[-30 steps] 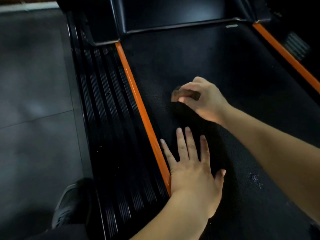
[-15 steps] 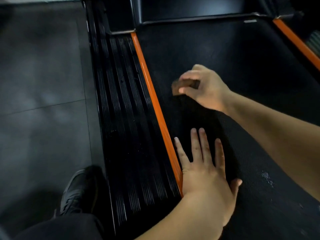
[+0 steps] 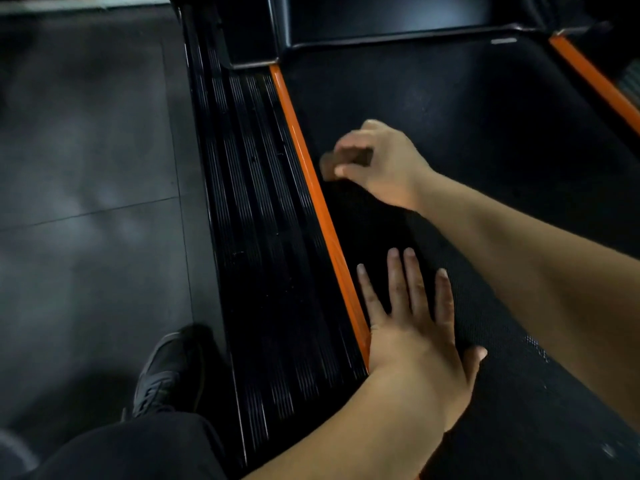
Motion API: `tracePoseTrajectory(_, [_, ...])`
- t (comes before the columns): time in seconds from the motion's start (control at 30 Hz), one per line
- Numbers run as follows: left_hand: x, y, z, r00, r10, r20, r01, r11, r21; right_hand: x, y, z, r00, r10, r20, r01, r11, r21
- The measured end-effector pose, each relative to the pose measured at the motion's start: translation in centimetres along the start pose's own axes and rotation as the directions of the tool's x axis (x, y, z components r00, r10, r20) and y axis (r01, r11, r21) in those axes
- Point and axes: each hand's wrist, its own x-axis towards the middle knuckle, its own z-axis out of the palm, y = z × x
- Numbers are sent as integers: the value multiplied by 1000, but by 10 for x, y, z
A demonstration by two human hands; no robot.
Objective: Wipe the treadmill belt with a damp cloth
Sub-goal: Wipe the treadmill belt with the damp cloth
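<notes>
The black textured treadmill belt (image 3: 467, 140) fills the right half of the head view. My right hand (image 3: 384, 164) presses a small dark brown cloth (image 3: 334, 161) onto the belt, close beside the left orange strip (image 3: 311, 181). The cloth is mostly hidden under my fingers. My left hand (image 3: 419, 337) lies flat on the belt nearer to me, fingers spread, its palm edge against the orange strip, holding nothing.
A ribbed black side rail (image 3: 263, 237) runs left of the orange strip. Beyond it is grey tiled floor (image 3: 86, 168) with my black shoe (image 3: 162, 372) and trouser leg. The motor cover (image 3: 381, 19) closes the belt's far end. A second orange strip (image 3: 592, 77) is at right.
My right hand has slid the cloth leftward across the belt, ending close to the left orange strip. My left hand has stayed flat on the belt. The camera has shifted.
</notes>
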Motion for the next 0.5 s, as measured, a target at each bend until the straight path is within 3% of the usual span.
tracePoseTrajectory(0.1, [1, -1, 2, 999, 8, -36, -8, 1000, -10, 17, -9, 12, 991, 62, -115, -57, 997, 46])
tracePoseTrajectory(0.33, [3, -1, -1, 1000, 27, 12, -27, 999, -27, -42, -2, -23, 966, 40, 257, -29, 999, -45])
tracePoseTrajectory(0.4, [4, -2, -2, 1000, 25, 1, -25, 999, -42, -40, -2, -24, 971, 42, 234, -32, 998, -48])
tracePoseTrajectory(0.5, [2, -5, -3, 998, 61, 2, -61, 997, -55, 0, -8, -7, 998, 35, 44, -31, 995, -95])
